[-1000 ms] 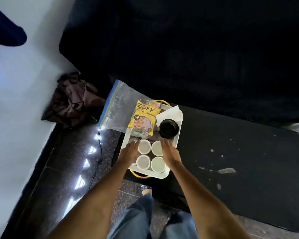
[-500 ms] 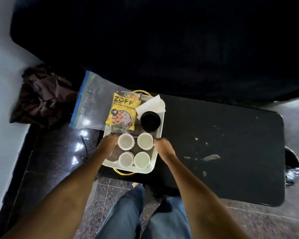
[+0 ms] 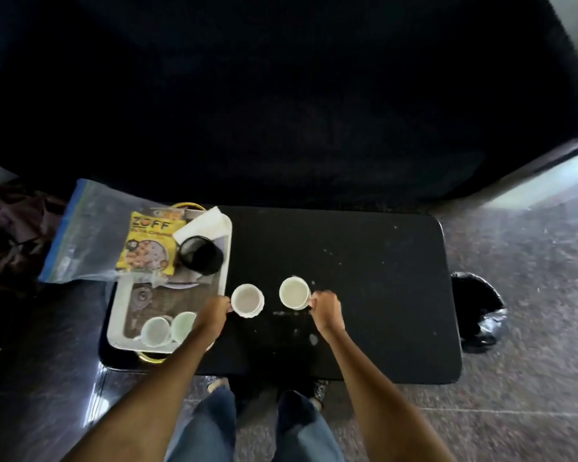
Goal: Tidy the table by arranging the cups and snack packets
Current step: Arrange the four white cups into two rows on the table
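Note:
A white tray with yellow handles sits at the left end of the black table. On it lie a yellow snack packet, a black cup, a white napkin and two white cups at its near end. My left hand grips the handle of a white cup just right of the tray. My right hand grips another white cup further right. Both cups are over the table top.
A clear zip bag with a blue strip overhangs the tray's far left corner. A dark cloth heap lies on the floor at left. A black bag sits on the floor off the table's right end. A dark sofa fills the background.
Each hand has taken one white cup out of the tray and carried it right onto the table. Two cups stay in the tray. The camera view has shifted right.

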### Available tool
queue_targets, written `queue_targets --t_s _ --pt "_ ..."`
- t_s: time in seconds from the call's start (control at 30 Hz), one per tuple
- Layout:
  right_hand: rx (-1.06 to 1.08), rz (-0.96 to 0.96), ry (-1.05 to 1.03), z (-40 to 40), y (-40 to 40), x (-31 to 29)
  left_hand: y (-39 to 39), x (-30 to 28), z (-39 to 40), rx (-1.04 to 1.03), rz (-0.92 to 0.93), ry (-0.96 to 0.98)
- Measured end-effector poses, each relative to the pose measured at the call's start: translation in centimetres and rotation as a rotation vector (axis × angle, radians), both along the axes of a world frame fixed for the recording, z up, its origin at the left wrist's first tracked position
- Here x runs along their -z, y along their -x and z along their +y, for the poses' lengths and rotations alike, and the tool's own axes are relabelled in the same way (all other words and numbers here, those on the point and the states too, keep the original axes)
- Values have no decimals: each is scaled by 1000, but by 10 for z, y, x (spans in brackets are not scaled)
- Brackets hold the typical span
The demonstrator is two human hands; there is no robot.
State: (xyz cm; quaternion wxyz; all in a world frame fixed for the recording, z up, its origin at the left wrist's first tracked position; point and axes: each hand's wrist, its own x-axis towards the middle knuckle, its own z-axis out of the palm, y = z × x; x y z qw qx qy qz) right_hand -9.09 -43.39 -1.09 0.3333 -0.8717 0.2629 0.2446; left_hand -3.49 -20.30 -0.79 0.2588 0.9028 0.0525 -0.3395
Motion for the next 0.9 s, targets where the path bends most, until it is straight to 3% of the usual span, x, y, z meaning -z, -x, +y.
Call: queue_targets --t_s 0.13,0.27,0.47,0.6,0.8,0.9 --pt "162 -11 42 -45 25 26 14 30 -49 82 -58 -96" --pt "246 9 26 -63 48 52 27 53 -69 -34 -81 -125" --pt "247 -53 83 -50 59 47 35 55 -58 -47 -12 -64" --pt "391 83 91 -15 75 34 50 38 -30 64 -6 -148" --pt "89 108 4 83 85 25 66 19 45 229 -320 -322" --pt "-133 63 -65 137 70 25 68 14 89 156 -310 -428"
